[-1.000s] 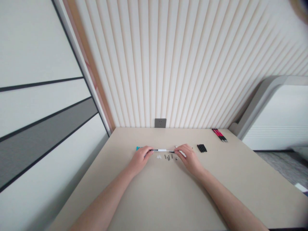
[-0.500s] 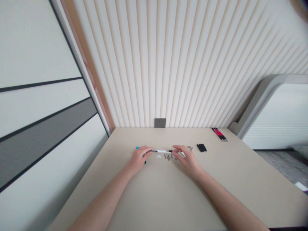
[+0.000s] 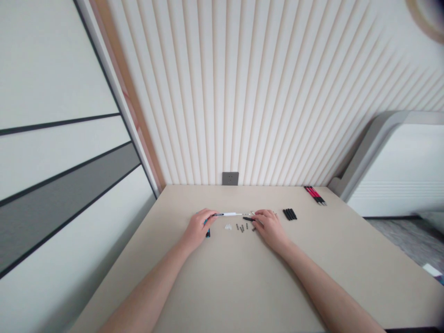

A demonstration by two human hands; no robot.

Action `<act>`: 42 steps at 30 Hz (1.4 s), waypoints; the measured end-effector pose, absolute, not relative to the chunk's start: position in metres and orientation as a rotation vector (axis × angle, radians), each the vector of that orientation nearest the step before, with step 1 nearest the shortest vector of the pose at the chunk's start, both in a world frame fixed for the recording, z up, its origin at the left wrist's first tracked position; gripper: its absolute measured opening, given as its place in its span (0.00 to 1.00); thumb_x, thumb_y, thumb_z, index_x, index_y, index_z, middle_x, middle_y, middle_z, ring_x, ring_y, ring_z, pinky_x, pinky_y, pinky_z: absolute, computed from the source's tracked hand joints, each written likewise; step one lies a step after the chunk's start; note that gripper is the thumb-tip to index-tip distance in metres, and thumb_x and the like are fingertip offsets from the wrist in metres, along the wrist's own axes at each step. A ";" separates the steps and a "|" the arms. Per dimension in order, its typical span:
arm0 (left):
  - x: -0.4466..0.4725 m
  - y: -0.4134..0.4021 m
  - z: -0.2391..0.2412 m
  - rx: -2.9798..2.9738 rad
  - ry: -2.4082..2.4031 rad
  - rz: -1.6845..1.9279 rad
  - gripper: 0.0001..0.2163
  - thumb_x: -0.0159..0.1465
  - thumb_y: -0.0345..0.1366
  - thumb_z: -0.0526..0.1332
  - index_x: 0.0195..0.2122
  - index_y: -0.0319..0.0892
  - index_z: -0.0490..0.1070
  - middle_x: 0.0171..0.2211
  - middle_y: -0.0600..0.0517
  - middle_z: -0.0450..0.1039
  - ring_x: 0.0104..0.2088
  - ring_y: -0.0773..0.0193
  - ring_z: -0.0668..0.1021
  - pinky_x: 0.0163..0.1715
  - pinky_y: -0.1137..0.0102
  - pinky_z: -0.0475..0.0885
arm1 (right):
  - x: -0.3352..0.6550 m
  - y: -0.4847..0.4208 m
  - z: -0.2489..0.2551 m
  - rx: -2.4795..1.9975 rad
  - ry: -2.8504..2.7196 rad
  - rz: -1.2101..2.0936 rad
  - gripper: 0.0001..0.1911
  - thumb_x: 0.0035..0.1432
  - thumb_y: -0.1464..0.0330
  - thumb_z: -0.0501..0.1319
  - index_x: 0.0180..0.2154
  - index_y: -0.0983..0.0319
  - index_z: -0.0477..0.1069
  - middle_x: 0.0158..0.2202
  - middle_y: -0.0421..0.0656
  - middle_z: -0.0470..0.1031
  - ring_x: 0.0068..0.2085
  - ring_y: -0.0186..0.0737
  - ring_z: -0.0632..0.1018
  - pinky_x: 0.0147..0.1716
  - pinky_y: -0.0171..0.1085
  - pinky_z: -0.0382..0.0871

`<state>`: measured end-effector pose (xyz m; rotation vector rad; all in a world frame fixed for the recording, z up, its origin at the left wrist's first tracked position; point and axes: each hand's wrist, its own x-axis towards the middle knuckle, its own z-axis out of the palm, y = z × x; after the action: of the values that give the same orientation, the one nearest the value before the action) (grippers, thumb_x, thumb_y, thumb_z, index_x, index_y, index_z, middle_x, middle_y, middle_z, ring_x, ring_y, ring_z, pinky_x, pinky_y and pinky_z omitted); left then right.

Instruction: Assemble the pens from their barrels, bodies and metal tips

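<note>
My left hand (image 3: 200, 227) is closed, its fingertips pinching the black end of a slim white pen refill (image 3: 229, 214). The refill lies level and its thin tip points toward my right hand (image 3: 271, 227). That hand is curled low over the table, fingertips together beside a black pen part (image 3: 248, 218); what it pinches is hidden. Small metal springs (image 3: 242, 228) lie between my hands, with several small white pieces (image 3: 228, 226) left of them. Dark blue-black pen barrels (image 3: 207, 234) are partly covered by my left hand.
Several short black grips (image 3: 290, 214) lie in a row right of my right hand. Farther back right are several red-and-black pen barrels (image 3: 315, 195). A ribbed wall with a dark socket (image 3: 230, 178) bounds the table's (image 3: 222, 277) back edge.
My right hand has moved slightly right and down, away from the refill, uncovering its thin tip and the black pen part. My left hand still holds the refill and has barely moved.
</note>
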<state>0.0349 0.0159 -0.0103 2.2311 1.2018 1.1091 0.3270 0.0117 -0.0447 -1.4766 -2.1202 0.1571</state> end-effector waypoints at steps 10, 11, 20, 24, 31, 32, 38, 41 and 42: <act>0.032 0.017 -0.011 2.236 1.227 1.136 0.10 0.69 0.39 0.55 0.41 0.43 0.75 0.36 0.50 0.77 0.39 0.61 0.77 0.42 0.69 0.70 | 0.354 0.023 -0.034 -1.331 -2.022 0.216 0.10 0.66 0.66 0.55 0.40 0.59 0.74 0.40 0.45 0.79 0.44 0.46 0.76 0.46 0.46 0.66; 0.032 0.018 -0.012 2.236 1.229 1.136 0.10 0.69 0.39 0.55 0.41 0.43 0.75 0.36 0.50 0.77 0.39 0.61 0.77 0.42 0.69 0.70 | 0.356 0.023 -0.033 -1.323 -2.005 0.206 0.10 0.66 0.65 0.55 0.40 0.59 0.74 0.40 0.46 0.79 0.44 0.47 0.76 0.46 0.46 0.67; 0.032 0.018 -0.013 2.245 1.231 1.125 0.10 0.69 0.39 0.55 0.41 0.44 0.75 0.38 0.50 0.77 0.40 0.60 0.77 0.42 0.67 0.70 | 0.349 0.016 -0.026 -1.243 -2.011 0.227 0.09 0.66 0.65 0.55 0.40 0.57 0.73 0.40 0.44 0.79 0.44 0.46 0.76 0.46 0.46 0.67; 0.032 0.018 -0.014 2.248 1.233 1.122 0.10 0.68 0.38 0.55 0.40 0.43 0.75 0.38 0.49 0.77 0.40 0.60 0.77 0.42 0.68 0.70 | 0.346 0.014 -0.025 -1.212 -2.026 0.227 0.09 0.66 0.65 0.55 0.40 0.58 0.73 0.40 0.44 0.79 0.44 0.46 0.76 0.46 0.46 0.68; 0.034 0.017 -0.014 2.271 1.200 1.086 0.10 0.69 0.39 0.55 0.41 0.43 0.75 0.37 0.49 0.77 0.39 0.61 0.77 0.42 0.68 0.70 | 0.336 0.006 -0.020 -1.138 -2.019 0.287 0.10 0.66 0.65 0.55 0.41 0.58 0.74 0.40 0.46 0.78 0.44 0.47 0.76 0.46 0.46 0.68; 0.034 0.017 -0.014 2.278 1.183 1.065 0.10 0.69 0.39 0.55 0.41 0.43 0.75 0.37 0.49 0.77 0.38 0.61 0.77 0.41 0.69 0.70 | 0.333 0.005 -0.019 -1.117 -2.020 0.307 0.10 0.66 0.65 0.55 0.41 0.58 0.74 0.40 0.46 0.78 0.44 0.47 0.76 0.46 0.46 0.69; 0.038 0.012 -0.014 2.286 1.107 1.032 0.10 0.69 0.39 0.55 0.41 0.43 0.75 0.35 0.50 0.77 0.36 0.62 0.77 0.39 0.70 0.70 | 0.317 -0.005 -0.018 -1.058 -1.937 0.449 0.10 0.66 0.63 0.56 0.42 0.57 0.75 0.39 0.47 0.78 0.43 0.46 0.76 0.44 0.45 0.70; 0.038 0.010 -0.014 2.288 1.106 1.035 0.10 0.69 0.39 0.55 0.42 0.42 0.74 0.35 0.49 0.76 0.36 0.63 0.77 0.39 0.70 0.69 | 0.314 -0.007 -0.021 -1.119 -1.829 0.531 0.12 0.65 0.61 0.57 0.42 0.58 0.75 0.39 0.47 0.78 0.41 0.45 0.77 0.42 0.42 0.71; 0.038 0.010 -0.015 2.290 1.107 1.037 0.10 0.69 0.39 0.55 0.42 0.42 0.74 0.35 0.49 0.76 0.36 0.63 0.77 0.39 0.70 0.69 | 0.314 -0.007 -0.021 -1.143 -1.808 0.560 0.13 0.65 0.60 0.56 0.42 0.58 0.75 0.39 0.47 0.79 0.41 0.44 0.77 0.40 0.42 0.72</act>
<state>0.0383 0.0103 -0.0146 2.2899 1.1069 1.0368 0.3137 -0.0072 -0.0212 -1.1433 -1.8078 0.5601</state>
